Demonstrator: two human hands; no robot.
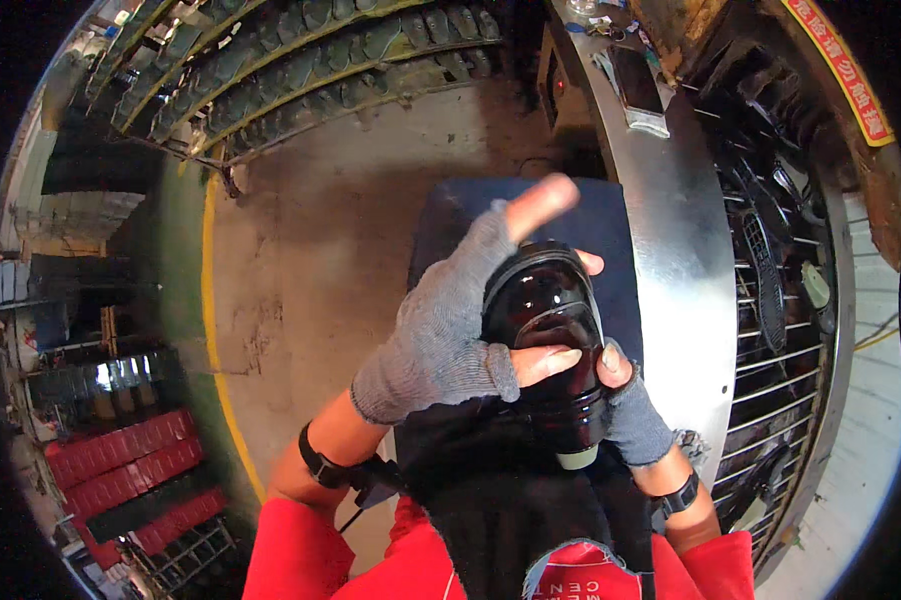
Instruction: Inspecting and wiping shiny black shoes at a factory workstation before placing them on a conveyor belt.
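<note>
Held piece: a glossy black, domed plastic shell point(545, 320) with a pale stub at its lower end sits at chest height between both hands, above a dark blue padded bench point(610, 235).
Left hand: the left hand point(450, 335), in a grey knitted fingerless glove, wraps over the left flank of the shell; thumb and a lower finger press on its front face, while the index finger points up and away, clear of the surface.
Right hand: the right hand point(625, 400), gloved the same way, cups the lower right edge; only the thumb and a fingertip show, pressed against the shell, so the rest of its hold is probably a curl behind the piece, though that side is hidden.
Doing it well: the surface is slick and shows reflections, so bare fingertips likely mark it; gripping by the rim and letting the knit carry the weight would seem safer. Keeping the shell over the bench guards against a slip.
Lap: a black cloth point(515, 500) hangs below the shell, over red sleeves point(300, 550).
Wrists: a black band point(320, 465) circles each wrist.
Right side: a curved bright metal panel point(685, 280) stands just beside the bench, with a wire rack of dark parts point(770, 270) beyond it.
Left side: bare concrete floor point(300, 270) with a yellow line point(210, 300), and red crates point(130, 465) well apart.
</note>
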